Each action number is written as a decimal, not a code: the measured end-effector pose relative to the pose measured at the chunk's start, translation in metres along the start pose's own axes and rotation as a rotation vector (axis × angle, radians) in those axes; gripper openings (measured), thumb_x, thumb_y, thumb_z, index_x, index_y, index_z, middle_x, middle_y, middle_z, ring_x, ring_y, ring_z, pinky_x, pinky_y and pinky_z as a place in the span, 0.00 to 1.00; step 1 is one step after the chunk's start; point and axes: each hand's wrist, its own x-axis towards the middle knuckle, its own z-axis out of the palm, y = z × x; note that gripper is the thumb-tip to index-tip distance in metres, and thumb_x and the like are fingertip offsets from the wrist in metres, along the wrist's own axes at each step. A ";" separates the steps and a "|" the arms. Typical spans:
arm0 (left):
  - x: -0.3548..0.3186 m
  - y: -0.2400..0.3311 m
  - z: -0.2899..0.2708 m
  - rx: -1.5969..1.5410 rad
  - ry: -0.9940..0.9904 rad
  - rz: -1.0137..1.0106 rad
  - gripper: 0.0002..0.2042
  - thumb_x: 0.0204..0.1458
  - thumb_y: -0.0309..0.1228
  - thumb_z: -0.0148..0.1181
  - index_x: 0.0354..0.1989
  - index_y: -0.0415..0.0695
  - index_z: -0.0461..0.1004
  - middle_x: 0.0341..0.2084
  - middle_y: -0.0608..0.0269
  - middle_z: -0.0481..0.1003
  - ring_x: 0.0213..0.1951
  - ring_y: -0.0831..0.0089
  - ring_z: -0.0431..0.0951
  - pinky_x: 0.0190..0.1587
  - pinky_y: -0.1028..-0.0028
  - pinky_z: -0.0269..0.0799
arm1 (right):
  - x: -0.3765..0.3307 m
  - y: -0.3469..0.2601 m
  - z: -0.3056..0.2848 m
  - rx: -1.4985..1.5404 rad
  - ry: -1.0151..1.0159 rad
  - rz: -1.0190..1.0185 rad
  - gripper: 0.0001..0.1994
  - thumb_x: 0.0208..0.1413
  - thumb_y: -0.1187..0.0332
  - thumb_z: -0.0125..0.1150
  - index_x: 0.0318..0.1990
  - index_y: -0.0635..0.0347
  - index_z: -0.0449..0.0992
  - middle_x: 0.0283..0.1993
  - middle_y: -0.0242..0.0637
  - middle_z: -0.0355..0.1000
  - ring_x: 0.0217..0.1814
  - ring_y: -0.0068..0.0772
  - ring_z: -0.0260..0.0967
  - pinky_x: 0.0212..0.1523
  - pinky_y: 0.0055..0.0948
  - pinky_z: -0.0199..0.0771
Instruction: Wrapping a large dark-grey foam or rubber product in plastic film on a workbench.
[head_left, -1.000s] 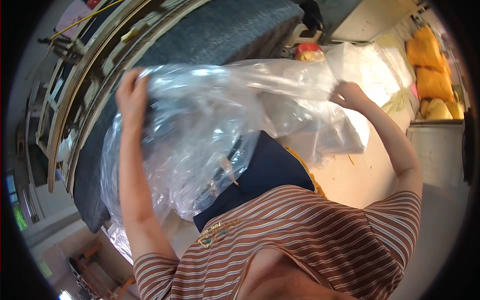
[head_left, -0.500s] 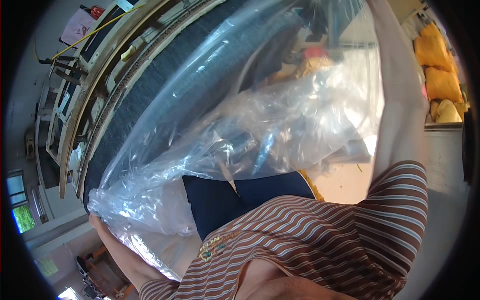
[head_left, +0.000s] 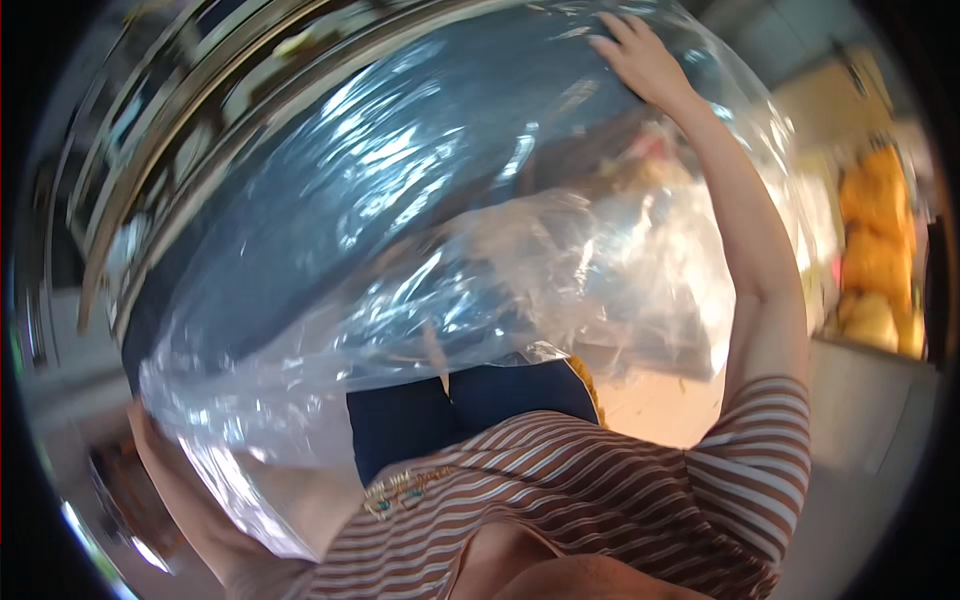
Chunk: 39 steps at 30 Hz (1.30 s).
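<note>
— What do I have in front of me right now?

— A big clear plastic sheet (head_left: pixel 440 240), spread wide and taut across nearly the whole view, running from near left to far right. My right hand (head_left: pixel 640 60) is raised far up on the right, fingers (head_left: pixel 615 30) laid fairly flat and loosely spread against the plastic's upper edge; I can't tell whether the thumb pinches it from behind.

— And the left?

— The left hand (head_left: pixel 145 430) is low on the near left, mostly hidden behind the plastic. I judge it grips the lower corner, but how the fingers stand I cannot tell.

— How far along does it look?

— The sheet is opened out and stretched between both hands, so the unfolding seems done. It isn't laid over or around anything yet: it hangs above my dark blue trousers (head_left: pixel 470 410) and striped shirt (head_left: pixel 600 490). Behind it a long dark blue-grey slab (head_left: pixel 300 250) lies uncovered, with yellow bundles (head_left: pixel 880 250) well apart on the far right.
</note>
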 end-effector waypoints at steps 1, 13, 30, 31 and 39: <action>0.025 0.027 0.018 -0.054 0.017 -0.004 0.20 0.49 0.43 0.57 0.40 0.37 0.76 0.38 0.55 0.76 0.40 0.68 0.74 0.42 0.70 0.69 | 0.007 0.008 0.023 0.136 0.003 0.056 0.25 0.55 0.49 0.44 0.53 0.57 0.69 0.57 0.47 0.64 0.61 0.44 0.59 0.58 0.35 0.59; 0.029 0.029 0.007 0.208 0.943 0.308 0.21 0.44 0.52 0.58 0.35 0.48 0.80 0.29 0.59 0.78 0.36 0.67 0.77 0.43 0.72 0.67 | 0.067 -0.011 0.021 -0.088 0.093 -0.190 0.16 0.60 0.60 0.44 0.45 0.63 0.71 0.40 0.45 0.69 0.45 0.46 0.66 0.46 0.34 0.66; 0.034 0.067 0.037 -0.137 1.125 0.238 0.16 0.48 0.45 0.54 0.31 0.43 0.78 0.29 0.51 0.77 0.36 0.56 0.76 0.40 0.64 0.68 | -0.177 -0.582 0.034 1.172 -0.713 -0.567 0.20 0.49 0.55 0.60 0.38 0.65 0.67 0.30 0.42 0.66 0.32 0.41 0.66 0.34 0.34 0.65; 0.034 0.062 0.034 -0.138 1.128 0.248 0.16 0.48 0.45 0.54 0.31 0.43 0.78 0.29 0.51 0.77 0.36 0.56 0.76 0.40 0.64 0.68 | -0.173 -0.588 0.034 1.292 -0.863 -0.598 0.18 0.52 0.58 0.58 0.40 0.65 0.68 0.32 0.41 0.68 0.34 0.38 0.67 0.37 0.32 0.66; 0.064 0.056 0.024 -0.058 1.167 0.429 0.16 0.47 0.44 0.55 0.30 0.42 0.78 0.26 0.53 0.76 0.31 0.61 0.76 0.36 0.68 0.68 | -0.103 -0.347 0.067 3.334 -1.575 0.180 0.26 0.53 0.55 0.52 0.55 0.62 0.63 0.54 0.40 0.65 0.56 0.38 0.61 0.57 0.36 0.60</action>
